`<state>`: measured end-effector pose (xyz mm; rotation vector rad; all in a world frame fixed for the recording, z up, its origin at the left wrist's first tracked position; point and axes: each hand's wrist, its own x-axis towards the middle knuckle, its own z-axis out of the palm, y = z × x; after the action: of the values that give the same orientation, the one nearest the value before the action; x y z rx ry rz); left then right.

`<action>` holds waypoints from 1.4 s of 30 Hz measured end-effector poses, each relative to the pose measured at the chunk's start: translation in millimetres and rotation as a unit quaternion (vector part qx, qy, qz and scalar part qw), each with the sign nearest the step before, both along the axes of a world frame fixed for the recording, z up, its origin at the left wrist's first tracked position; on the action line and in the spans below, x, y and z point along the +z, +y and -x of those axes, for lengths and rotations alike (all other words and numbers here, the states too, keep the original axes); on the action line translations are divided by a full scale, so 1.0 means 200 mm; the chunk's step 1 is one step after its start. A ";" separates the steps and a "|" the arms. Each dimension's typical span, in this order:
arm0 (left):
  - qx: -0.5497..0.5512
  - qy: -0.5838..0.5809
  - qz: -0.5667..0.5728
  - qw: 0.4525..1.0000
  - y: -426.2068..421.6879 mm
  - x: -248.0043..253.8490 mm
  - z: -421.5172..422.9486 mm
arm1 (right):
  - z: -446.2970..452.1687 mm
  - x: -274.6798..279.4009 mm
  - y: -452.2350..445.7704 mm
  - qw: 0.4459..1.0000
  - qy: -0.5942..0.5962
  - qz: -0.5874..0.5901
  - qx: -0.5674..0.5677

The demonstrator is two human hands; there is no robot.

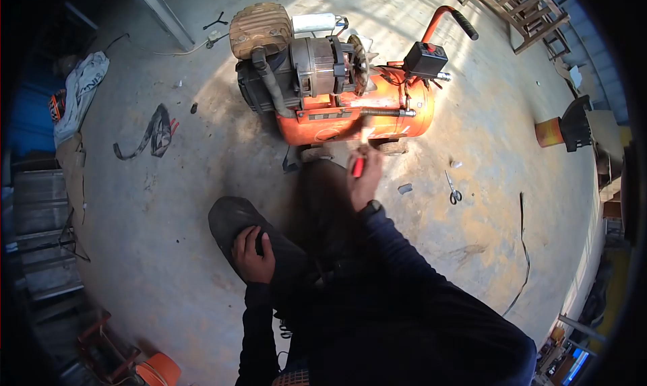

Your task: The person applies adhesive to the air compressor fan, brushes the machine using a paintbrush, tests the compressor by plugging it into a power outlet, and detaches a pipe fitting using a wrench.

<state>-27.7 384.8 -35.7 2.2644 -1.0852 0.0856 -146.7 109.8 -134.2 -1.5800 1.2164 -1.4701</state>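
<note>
Right hand (368, 177) is closing narrow around a slim red-handled tool (358, 167), fingers wrapping the grip, dark band sitting at the wrist. Tool's far end is blurring pale against the machine, so its type is unclear; contact with the metal can't be told. Left hand (255, 258) is lying on the dark trouser knee (229, 214), thumb spreading away from loosely bent fingers, nothing visibly gripped.

Just beyond the tool, the orange cylindrical metal tank (387, 124) of a compressor is standing on the floor, long side facing the person. Step in hand is looking like tool work on the tank's near lower side; going on is calling for a steady right-hand grip and a controlled tip angle, staying clear of the ribbed metal hose (384, 112) running along the tank.

Above it, a grey metal motor (315, 66) and a brown finned cylinder head (259, 29) are sitting on top; a black box-shaped switch (424, 60) is standing toward the right end. Further out, dark-handled scissors (453, 194) and a small grey scrap (404, 188) are lying right of the hand on the bare concrete floor (465, 251)
</note>
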 end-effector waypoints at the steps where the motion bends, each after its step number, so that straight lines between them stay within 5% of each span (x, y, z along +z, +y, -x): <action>1: 0.003 -0.004 -0.001 1.000 0.00 0.00 0.00 | -0.17 0.14 0.20 0.976 -0.118 -0.150 0.103; 2: 0.008 -0.007 -0.002 1.000 0.01 0.01 0.00 | -0.23 0.29 0.31 0.958 0.119 0.074 0.249; 3: 0.008 -0.008 -0.001 1.000 0.02 0.01 0.02 | -0.32 0.22 0.33 0.857 0.152 0.072 0.487; 6: 0.011 0.004 -0.005 1.000 0.03 0.02 0.01 | -0.38 0.26 0.36 0.831 0.069 0.070 0.548; 10: 0.023 -0.012 0.012 1.000 0.08 0.00 0.01 | 0.22 0.24 -0.06 0.964 0.111 0.054 0.234; 11: 0.009 -0.006 0.015 1.000 0.08 -0.02 0.02 | 0.41 0.17 -0.17 0.969 0.163 0.102 0.152; 13: 0.013 0.001 0.026 1.000 0.10 -0.02 0.02 | 0.70 0.08 -0.20 0.976 0.194 0.008 -0.094; 16: 0.003 0.000 0.034 0.999 0.10 -0.03 0.03 | 0.63 0.12 -0.15 0.942 0.167 -0.049 -0.286; 18: -0.007 -0.013 0.029 0.999 0.09 -0.02 0.02 | 0.46 0.15 -0.03 0.975 0.204 0.049 0.071; 19: -0.015 -0.018 0.030 0.999 0.10 -0.02 0.02 | 0.40 0.19 0.03 0.945 0.172 0.062 0.272; 21: -0.018 0.000 0.030 0.999 0.10 -0.03 0.02 | 0.34 0.28 0.07 0.864 0.154 0.126 0.462; 23: -0.024 0.001 0.037 0.999 0.11 -0.03 0.01 | 0.46 0.26 -0.03 0.919 0.141 0.083 0.357; 25: -0.015 0.010 0.042 0.999 0.13 -0.03 0.02 | 0.71 0.22 -0.24 0.989 0.084 0.018 0.116; 27: -0.013 0.016 0.042 0.999 0.16 -0.04 0.03 | 1.00 0.08 -0.46 0.981 0.177 0.071 -0.019; 32: -0.011 0.011 0.039 0.999 0.18 -0.02 0.09 | 0.96 0.30 -0.29 0.964 0.254 -0.063 0.050; 35: -0.021 0.000 0.045 0.999 0.15 -0.02 0.06 | 0.98 0.39 -0.34 0.985 0.170 0.005 -0.032; 38: -0.024 -0.009 0.024 0.999 0.14 -0.01 0.07 | 0.97 0.49 -0.59 0.999 0.025 -0.017 0.036; 41: -0.035 -0.017 0.014 0.999 0.13 0.00 0.06 | 1.11 0.38 -0.94 0.991 0.049 0.008 0.121; 42: -0.037 -0.020 0.013 0.999 0.12 0.00 0.06 | 1.22 0.36 -1.02 0.980 0.197 -0.004 -0.021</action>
<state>-40.2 409.3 -35.9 2.2059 -1.1811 0.1145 -390.8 -94.8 -62.3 -1.9120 1.4787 -1.2075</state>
